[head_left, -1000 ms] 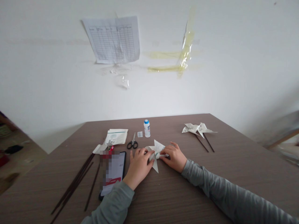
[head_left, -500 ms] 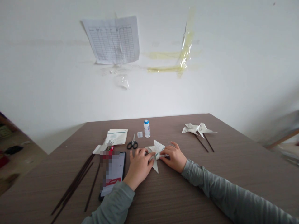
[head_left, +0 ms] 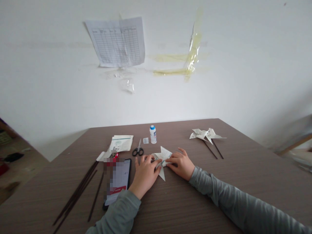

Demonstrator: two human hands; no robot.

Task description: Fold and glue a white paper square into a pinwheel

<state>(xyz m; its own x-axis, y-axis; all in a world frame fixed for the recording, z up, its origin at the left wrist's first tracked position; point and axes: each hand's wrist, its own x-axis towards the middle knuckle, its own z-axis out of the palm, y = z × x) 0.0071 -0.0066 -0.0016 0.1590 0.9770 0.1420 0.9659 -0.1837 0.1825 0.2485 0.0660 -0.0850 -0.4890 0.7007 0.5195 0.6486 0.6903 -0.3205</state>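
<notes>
A folded white paper shape point(head_left: 162, 159) with pointed flaps lies on the brown table point(head_left: 219, 182) between my hands. My left hand point(head_left: 145, 174) rests on its left side, fingers curled down and pressing the paper at its middle. From the right, my right hand point(head_left: 180, 163) pinches the same piece with fingertips against the fold. Both wrists lie on the tabletop in grey sleeves.
Scissors point(head_left: 137, 150), a small glue bottle point(head_left: 153, 134) and a paper stack point(head_left: 121, 142) lie behind my hands. A phone point(head_left: 117, 182) and several dark sticks point(head_left: 79, 190) are at left. Two finished paper pinwheels on sticks point(head_left: 206, 135) lie at right. A wall stands behind the table.
My right hand's fingers have crept slightly left over the paper. Otherwise the hands and paper stay where they were.
</notes>
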